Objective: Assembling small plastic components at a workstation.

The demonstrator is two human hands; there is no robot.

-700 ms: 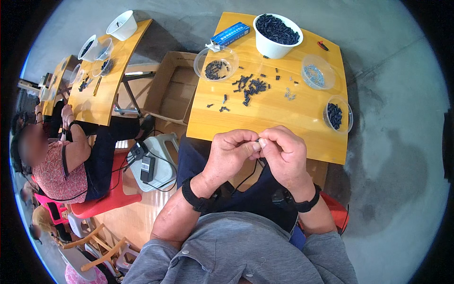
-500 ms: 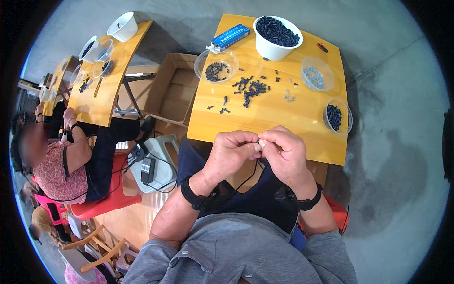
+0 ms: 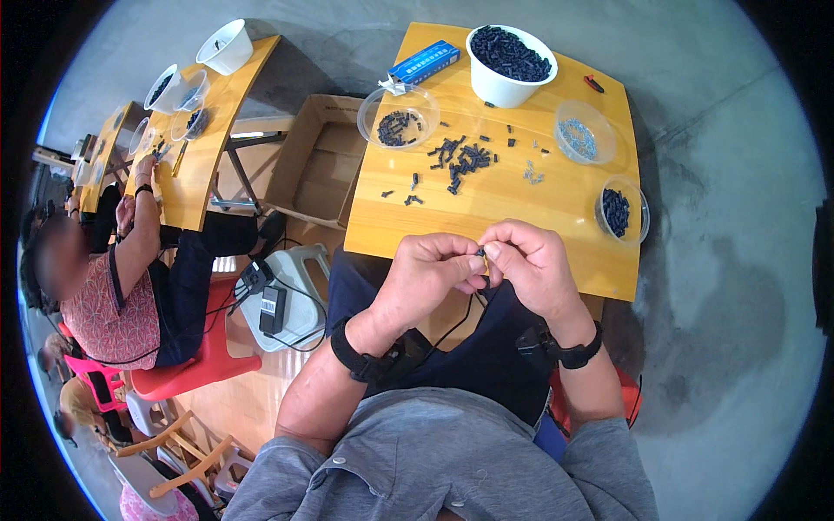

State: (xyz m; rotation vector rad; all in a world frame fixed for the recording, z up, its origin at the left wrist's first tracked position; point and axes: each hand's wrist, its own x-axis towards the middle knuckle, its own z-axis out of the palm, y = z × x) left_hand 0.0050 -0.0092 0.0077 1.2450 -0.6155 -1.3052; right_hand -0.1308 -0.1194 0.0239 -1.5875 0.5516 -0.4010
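The yellow wooden table (image 3: 521,208) carries, from biggest down, a white bowl (image 3: 511,82) heaped with dark pieces, a blue box (image 3: 426,62), three clear plastic tubs (image 3: 408,117) and a loose scatter of small black parts (image 3: 460,161). Below its near edge the left hand (image 3: 430,278) and right hand (image 3: 534,265) meet, fingertips pinched together on one tiny black part (image 3: 482,254), held above the lap rather than over the table. My worry is the grip: the part is so small that a slip between thumb and finger would likely drop it onto the lap or floor, out of easy reach.
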